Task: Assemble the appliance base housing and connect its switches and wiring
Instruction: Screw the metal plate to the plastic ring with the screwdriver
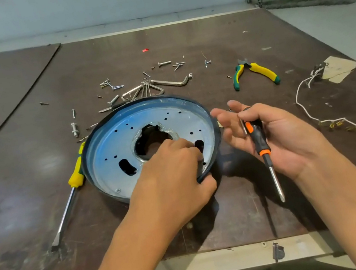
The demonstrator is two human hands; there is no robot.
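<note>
In the head view, your left hand (pixel 169 172) gripped the base (pixel 112 146) at its near right rim, thumb outside the rim, fingers curled onto its face by a slot. The base sat mid-desk (pixel 202 35). Your right hand (pixel 275 136), just right of the base, held a screwdriver (pixel 260 144) in the palm, tip toward the near edge. Screws (pixel 164 63) and hex keys (pixel 172 83) lay beyond the base. Pliers (pixel 254 72) lay far right, a wire (pixel 310 109) lay by the right edge, and a yellow driver (pixel 71 184) lay against the base's left rim.
</note>
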